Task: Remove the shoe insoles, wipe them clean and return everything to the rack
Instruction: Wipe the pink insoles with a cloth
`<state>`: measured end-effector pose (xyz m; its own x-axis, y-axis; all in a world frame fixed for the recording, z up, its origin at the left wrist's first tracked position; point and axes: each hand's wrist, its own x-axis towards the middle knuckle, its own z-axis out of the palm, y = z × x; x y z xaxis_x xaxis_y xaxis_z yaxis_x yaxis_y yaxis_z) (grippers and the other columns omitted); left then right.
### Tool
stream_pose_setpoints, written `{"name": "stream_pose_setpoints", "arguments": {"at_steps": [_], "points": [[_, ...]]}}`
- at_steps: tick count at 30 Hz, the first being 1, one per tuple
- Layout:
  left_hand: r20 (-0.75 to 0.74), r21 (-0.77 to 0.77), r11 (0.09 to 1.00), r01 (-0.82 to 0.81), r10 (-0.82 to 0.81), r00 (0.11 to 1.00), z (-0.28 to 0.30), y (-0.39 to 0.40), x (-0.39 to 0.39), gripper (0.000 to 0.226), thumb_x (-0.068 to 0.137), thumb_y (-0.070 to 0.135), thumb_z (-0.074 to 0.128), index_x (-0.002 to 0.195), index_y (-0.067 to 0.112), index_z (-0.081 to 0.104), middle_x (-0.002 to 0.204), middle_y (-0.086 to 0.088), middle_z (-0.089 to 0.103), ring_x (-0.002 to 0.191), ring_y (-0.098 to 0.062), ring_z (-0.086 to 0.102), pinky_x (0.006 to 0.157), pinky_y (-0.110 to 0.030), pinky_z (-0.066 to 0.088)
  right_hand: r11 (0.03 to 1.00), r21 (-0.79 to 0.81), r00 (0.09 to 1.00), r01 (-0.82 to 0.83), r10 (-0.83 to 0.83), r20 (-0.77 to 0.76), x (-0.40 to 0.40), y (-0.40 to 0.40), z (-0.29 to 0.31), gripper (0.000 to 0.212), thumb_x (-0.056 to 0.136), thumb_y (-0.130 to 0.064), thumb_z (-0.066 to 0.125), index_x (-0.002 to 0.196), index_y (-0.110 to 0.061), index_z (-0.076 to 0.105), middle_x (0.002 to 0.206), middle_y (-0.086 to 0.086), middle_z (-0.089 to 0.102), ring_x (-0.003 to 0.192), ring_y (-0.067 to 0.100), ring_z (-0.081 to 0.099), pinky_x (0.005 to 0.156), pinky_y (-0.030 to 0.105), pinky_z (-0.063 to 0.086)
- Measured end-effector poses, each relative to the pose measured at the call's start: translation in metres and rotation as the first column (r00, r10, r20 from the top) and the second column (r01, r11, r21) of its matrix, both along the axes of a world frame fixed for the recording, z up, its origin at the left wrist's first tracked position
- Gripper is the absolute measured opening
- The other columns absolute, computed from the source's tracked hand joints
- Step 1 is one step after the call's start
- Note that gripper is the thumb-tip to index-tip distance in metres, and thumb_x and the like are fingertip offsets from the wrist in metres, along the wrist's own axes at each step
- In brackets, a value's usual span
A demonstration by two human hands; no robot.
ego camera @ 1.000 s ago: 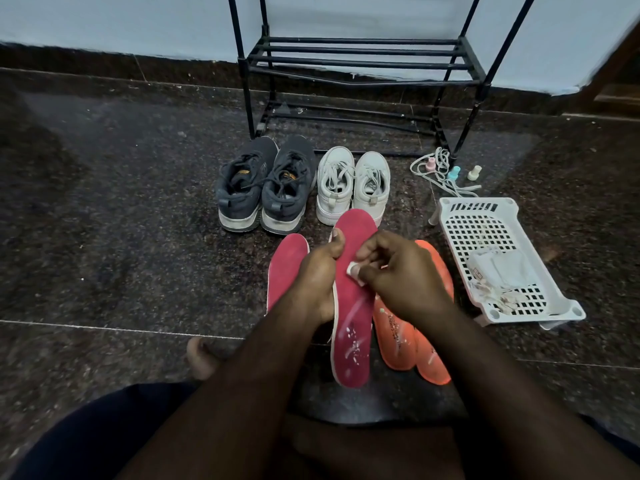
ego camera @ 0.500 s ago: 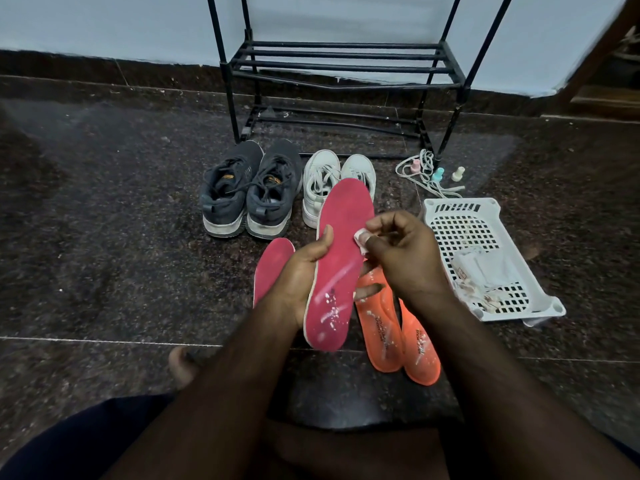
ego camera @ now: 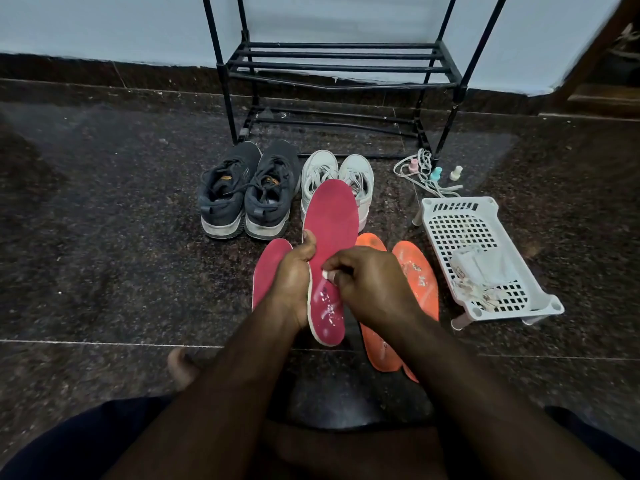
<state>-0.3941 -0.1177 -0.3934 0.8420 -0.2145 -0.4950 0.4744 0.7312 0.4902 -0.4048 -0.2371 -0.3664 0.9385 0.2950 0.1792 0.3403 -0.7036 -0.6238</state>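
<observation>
the black shoe rack (ego camera: 332, 64) is standing empty by the wall. the dark shoes (ego camera: 247, 192) and white shoes (ego camera: 334, 174) are sitting on the floor before it. your left hand (ego camera: 294, 271) is gripping the red insole (ego camera: 334, 230), lifted above the floor. your right hand (ego camera: 367, 282) is pinching a small white wipe (ego camera: 326, 274) against it.

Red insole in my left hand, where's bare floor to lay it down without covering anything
Bare floor lies left of the dark sneakers and of the other red insole. A smaller bare patch sits in front of the white basket. It is crowded between that insole and the orange insoles, and around the laces and small bottles by the shoe rack.
</observation>
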Motion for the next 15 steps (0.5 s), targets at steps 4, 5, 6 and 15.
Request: {"name": "stream_pose_setpoints", "arguments": {"at_steps": [4,5,6,15], "points": [[-0.005,-0.014,1.000,0.017,-0.017,1.000,0.001,0.001,-0.001,0.057,0.103,0.050,0.036,0.111,0.003,0.067,0.099,-0.016,0.074,0.085,-0.029,0.074,0.083,-0.044,0.052,0.995,0.019,0.985,0.096,-0.098,0.140,0.007,-0.003,0.001,0.020,0.076,-0.002,0.062,0.084,-0.015,0.074,0.083,-0.001,0.071,0.082,0.020,0.065,0.077,0.035,0.051],[-0.009,-0.014,1.000,0.004,-0.004,1.000,0.001,0.001,-0.001,0.057,0.103,0.050,0.037,0.112,0.002,0.067,0.101,-0.017,0.074,0.087,-0.030,0.074,0.085,-0.044,0.052,0.994,0.016,0.989,0.106,-0.107,0.106,0.007,-0.001,0.001,0.019,0.078,-0.003,0.063,0.085,-0.016,0.074,0.085,-0.002,0.071,0.083,0.018,0.065,0.078,0.034,0.050],[-0.013,-0.017,1.000,-0.011,0.011,1.000,0.002,0.003,0.000,0.059,0.102,0.051,0.038,0.117,0.001,0.065,0.108,-0.018,0.072,0.095,-0.031,0.073,0.091,-0.045,0.052,0.995,0.014,0.993,0.096,-0.097,0.064,0.005,0.002,0.000,0.018,0.080,-0.004,0.064,0.086,-0.017,0.074,0.085,-0.002,0.071,0.084,0.016,0.064,0.079,0.034,0.050],[-0.022,-0.020,1.000,-0.020,0.020,1.000,0.001,0.000,0.000,0.058,0.101,0.051,0.040,0.116,0.002,0.066,0.108,-0.017,0.072,0.098,-0.030,0.070,0.095,-0.044,0.050,0.991,0.089,0.991,0.096,-0.103,0.085,0.001,0.004,0.005,0.018,0.077,-0.002,0.066,0.080,-0.019,0.071,0.079,-0.007,0.069,0.077,0.009,0.061,0.075,0.031,0.048]]}}
